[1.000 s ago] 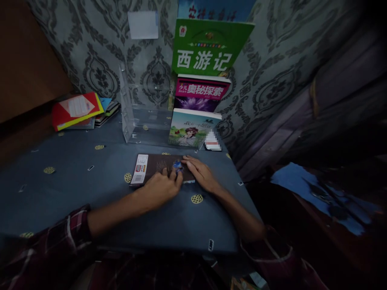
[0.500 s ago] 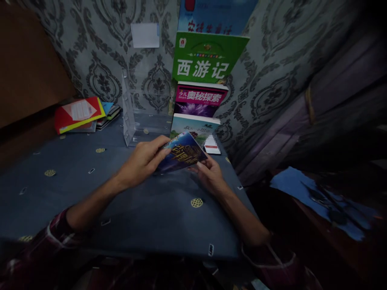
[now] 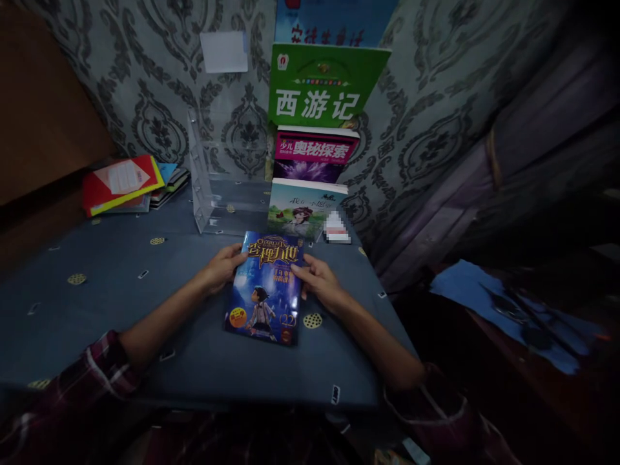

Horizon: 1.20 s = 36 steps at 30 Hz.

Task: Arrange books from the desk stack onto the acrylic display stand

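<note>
Between both hands I hold a blue book, its front cover facing me with gold lettering and a cartoon figure. My left hand grips its left edge near the top, thumb on the cover. On the opposite edge, my right hand is closed with the thumb on the front and fingers partly hidden behind. Just beyond stands a clear tiered display rack. Its right side carries a teal book, a magenta book, a green book and, at the top, a light-blue book.
Several books lie stacked at the left, a red and yellow one uppermost. A small white object stands beside the rack's lower right. The patterned dark tablecloth covers the table. Off to the right is a blue cloth with dark items on it.
The blue book has turned from a slanted position to nearly upright and come closer to me, showing its whole front cover. Both hands have shifted to its side edges.
</note>
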{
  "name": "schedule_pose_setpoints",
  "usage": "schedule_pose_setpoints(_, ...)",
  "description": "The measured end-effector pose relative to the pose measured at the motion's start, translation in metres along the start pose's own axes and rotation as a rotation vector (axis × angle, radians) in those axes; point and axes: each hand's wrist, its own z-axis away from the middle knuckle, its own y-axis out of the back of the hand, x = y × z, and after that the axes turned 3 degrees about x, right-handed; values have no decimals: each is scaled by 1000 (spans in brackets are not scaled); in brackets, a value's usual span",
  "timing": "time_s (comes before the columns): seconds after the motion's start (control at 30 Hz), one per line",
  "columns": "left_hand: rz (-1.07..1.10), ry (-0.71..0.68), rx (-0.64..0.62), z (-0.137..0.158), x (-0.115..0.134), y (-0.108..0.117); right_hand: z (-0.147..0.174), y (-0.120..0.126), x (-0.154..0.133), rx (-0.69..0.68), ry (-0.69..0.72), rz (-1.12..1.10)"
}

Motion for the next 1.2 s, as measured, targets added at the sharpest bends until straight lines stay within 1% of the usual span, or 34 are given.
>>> schedule_pose_setpoints(0.07, -132, 14, -5, -4, -5, 7, -3, 0, 7, 40, 4, 34)
schedule_pose_setpoints(0.13, -369, -26, -11, -5, -5, 13, -6, 1, 13, 65, 1, 90)
schedule_pose_setpoints(0.2, -699, -120, 28, -3, -3, 17, -10, 5, 19, 106, 13, 190)
schedule_pose_setpoints(0.27, -1042, -232, 115, 0, -1, 18, -12, 10, 23, 181, 65, 344)
schedule_pose_setpoints(0.33, -1278, -354, 182, 2, -2, 15, -12, 15, 24, 258, 156, 542)
schedule_pose_setpoints(0.37, -1344, -416, 181, 2, -3, 13, -12, 18, 23, 282, 204, 641)
schedule_pose_setpoints(0.47, -1383, -595, 83, -4, -13, 10, -5, 19, 18, 321, 319, 881)
schedule_pose_setpoints(0.5, -1377, -628, 59, -7, -18, 9, -3, 17, 15, 328, 350, 939)
schedule_pose_setpoints(0.57, -1361, -652, 43, -14, -25, 10, 0, 10, 9, 313, 431, 1039)
schedule_pose_setpoints(0.63, -1343, -661, 46, -18, -31, 12, -1, -1, 3, 215, 539, 1117)
schedule_pose_setpoints(0.7, -1319, -681, 52, -20, -34, 15, -7, -14, 1, 30, 625, 1167)
schedule_pose_setpoints(0.73, -1303, -695, 60, -20, -36, 16, -12, -21, 1, -70, 643, 1185)
schedule_pose_setpoints(0.8, -1270, -723, 79, -20, -38, 19, -22, -35, 5, -217, 623, 1215)
schedule_pose_setpoints(0.83, -1253, -733, 84, -20, -39, 20, -27, -40, 7, -258, 596, 1227)
schedule_pose_setpoints(0.9, -1220, -744, 85, -20, -40, 20, -34, -47, 11, -296, 539, 1235)
schedule_pose_setpoints(0.97, -1195, -746, 87, -19, -41, 20, -37, -49, 14, -305, 507, 1225)
schedule_pose_setpoints(1.03, -1189, -749, 93, -19, -41, 19, -37, -46, 15, -292, 500, 1209)
schedule_pose_setpoints(1.2, -1219, -736, 94, -17, -41, 17, -31, -23, 17, -230, 480, 1168)
